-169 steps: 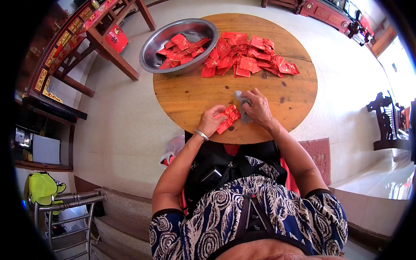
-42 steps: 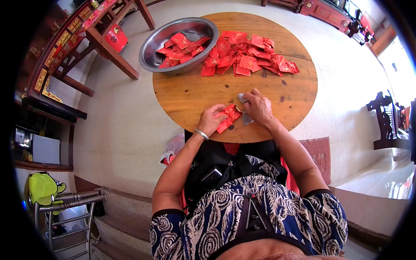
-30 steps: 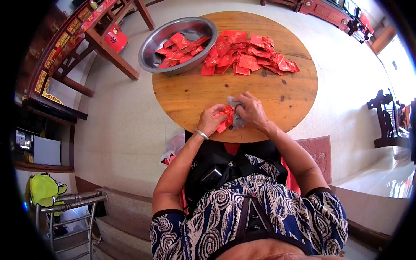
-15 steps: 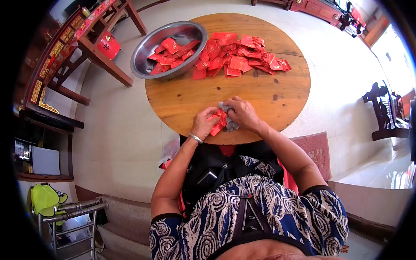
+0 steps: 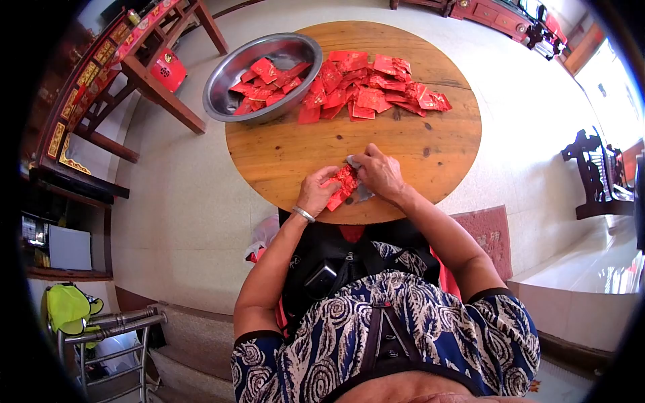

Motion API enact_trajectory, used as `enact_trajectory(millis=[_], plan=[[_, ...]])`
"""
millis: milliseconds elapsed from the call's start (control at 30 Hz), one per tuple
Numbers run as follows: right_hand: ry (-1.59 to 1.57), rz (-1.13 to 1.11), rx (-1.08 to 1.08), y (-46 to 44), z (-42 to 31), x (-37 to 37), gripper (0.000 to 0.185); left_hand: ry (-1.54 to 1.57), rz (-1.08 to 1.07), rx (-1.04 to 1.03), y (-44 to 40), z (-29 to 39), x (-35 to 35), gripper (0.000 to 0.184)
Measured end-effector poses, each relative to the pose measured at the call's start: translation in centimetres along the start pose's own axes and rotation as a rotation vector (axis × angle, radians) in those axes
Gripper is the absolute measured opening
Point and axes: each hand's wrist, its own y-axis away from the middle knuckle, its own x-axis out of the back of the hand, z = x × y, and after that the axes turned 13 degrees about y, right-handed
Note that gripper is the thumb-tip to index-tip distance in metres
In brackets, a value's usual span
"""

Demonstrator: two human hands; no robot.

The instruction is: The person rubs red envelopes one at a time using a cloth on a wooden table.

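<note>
Left hand (image 5: 316,191): grasping 1 red packet (image 5: 340,193), near edge of counter (image 5: 289,151) | right hand (image 5: 380,173): grasping 1 grey cloth (image 5: 363,193) beside packet | 1 basin (image 5: 222,80): far-left edge

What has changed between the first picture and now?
The right hand, with the grey cloth, has moved slightly left, closer to the red packet under the left hand. The camera view shifted a little too. Both hands keep their hold; the metal basin and pile of red packets stayed put.
</note>
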Motion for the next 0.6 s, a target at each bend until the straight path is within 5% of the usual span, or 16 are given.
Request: enact_trajectory(millis=[200, 367, 600], plan=[[-0.019, 0.055, -0.060, -0.5, 1.8, 0.2, 0.027, -0.002, -0.007, -0.011, -0.4, -0.9, 0.3, 0.037], [-0.460, 0.005, -0.008, -1.0, 1.0, 1.6, 0.027, 0.088, -0.012, -0.012, -0.3, -1.0, 0.1, 0.035], [-0.334, -0.003, 0.140, -0.2, 0.1, -0.1, 0.027, 0.156, -0.033, 0.014, 0.1, 0.5, -0.3, 0.034]])
